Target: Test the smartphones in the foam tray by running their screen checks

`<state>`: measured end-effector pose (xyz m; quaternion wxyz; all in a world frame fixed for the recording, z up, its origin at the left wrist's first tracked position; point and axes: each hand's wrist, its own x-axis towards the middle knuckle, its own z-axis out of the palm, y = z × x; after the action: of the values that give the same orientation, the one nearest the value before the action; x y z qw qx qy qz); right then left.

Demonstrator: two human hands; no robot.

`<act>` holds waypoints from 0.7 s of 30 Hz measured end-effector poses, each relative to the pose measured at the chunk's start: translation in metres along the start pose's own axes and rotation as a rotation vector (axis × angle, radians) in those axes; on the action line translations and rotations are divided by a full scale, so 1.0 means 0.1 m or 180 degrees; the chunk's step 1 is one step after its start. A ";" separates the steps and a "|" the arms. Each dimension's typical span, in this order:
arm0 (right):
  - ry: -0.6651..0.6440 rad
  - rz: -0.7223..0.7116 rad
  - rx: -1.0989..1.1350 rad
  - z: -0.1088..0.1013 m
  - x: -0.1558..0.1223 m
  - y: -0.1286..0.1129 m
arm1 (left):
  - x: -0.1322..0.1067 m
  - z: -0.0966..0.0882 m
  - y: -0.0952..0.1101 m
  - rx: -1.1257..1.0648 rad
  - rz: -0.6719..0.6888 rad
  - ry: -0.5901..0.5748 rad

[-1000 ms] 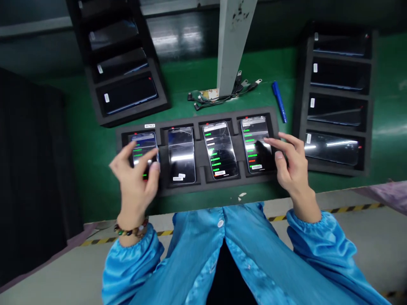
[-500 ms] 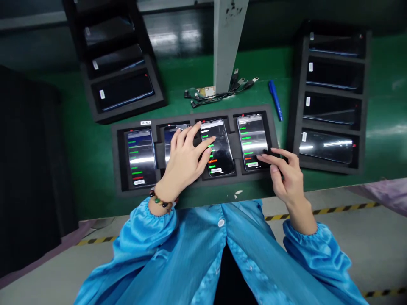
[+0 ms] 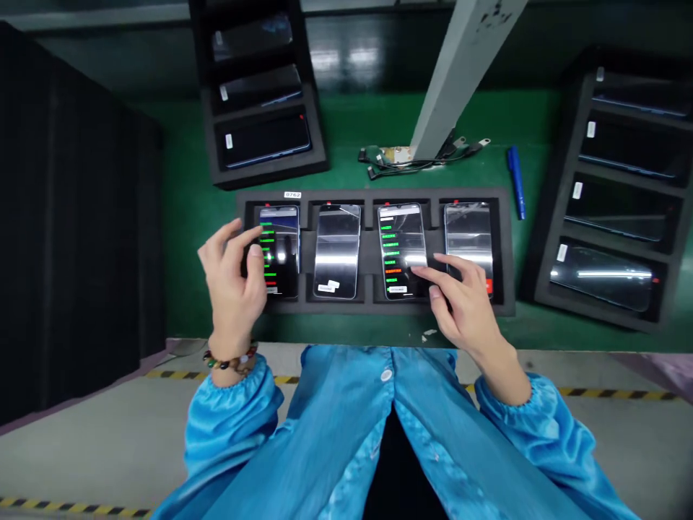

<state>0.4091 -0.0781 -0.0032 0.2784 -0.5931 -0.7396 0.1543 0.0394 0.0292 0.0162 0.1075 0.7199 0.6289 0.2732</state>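
Note:
A dark foam tray (image 3: 368, 306) lies along the near side of the green table, with smartphones in its slots. My left hand (image 3: 232, 278) is at the leftmost smartphone (image 3: 282, 249), fingers apart, index fingertip at the left edge of its lit screen with green text lines. Beside it a second smartphone (image 3: 336, 249) shows a plain, reflecting screen. The index finger of my right hand (image 3: 460, 300) is at the lower right of the third smartphone (image 3: 401, 242), which has green and orange lines. That hand partly covers the rightmost smartphone (image 3: 468, 227), where a red patch shows low down. Neither hand grasps anything.
Another foam tray of phones (image 3: 271, 173) stands at the back left, and one more (image 3: 590, 307) at the right. Black cables (image 3: 406, 167) lie at the foot of a grey post (image 3: 460, 72). A blue pen (image 3: 516, 182) rests near the right tray.
My left hand has gone left from the third phone to the leftmost one. My right hand has shifted left from the rightmost phone to the third. The rightmost screen no longer shows green lines.

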 end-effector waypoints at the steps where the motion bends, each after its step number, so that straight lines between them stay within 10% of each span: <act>1: -0.0014 0.0024 -0.0010 0.00 -0.01 0.00 | -0.04 -0.02 -0.10 0.0008 -0.0099 0.0045; 8: 0.0653 0.0475 0.0129 -0.06 -0.13 0.11 | -0.23 -0.05 -0.68 -0.1007 -0.0598 -0.0302; 21: 0.1422 0.0888 -0.0376 -0.20 -0.15 0.47 | -0.22 -0.07 -0.62 -0.0583 -0.0251 -0.0544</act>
<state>0.4604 -0.0827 -0.0166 0.3756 -0.7239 -0.5786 0.0130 -0.0188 0.0184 -0.0144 0.2366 0.7025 0.6177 0.2626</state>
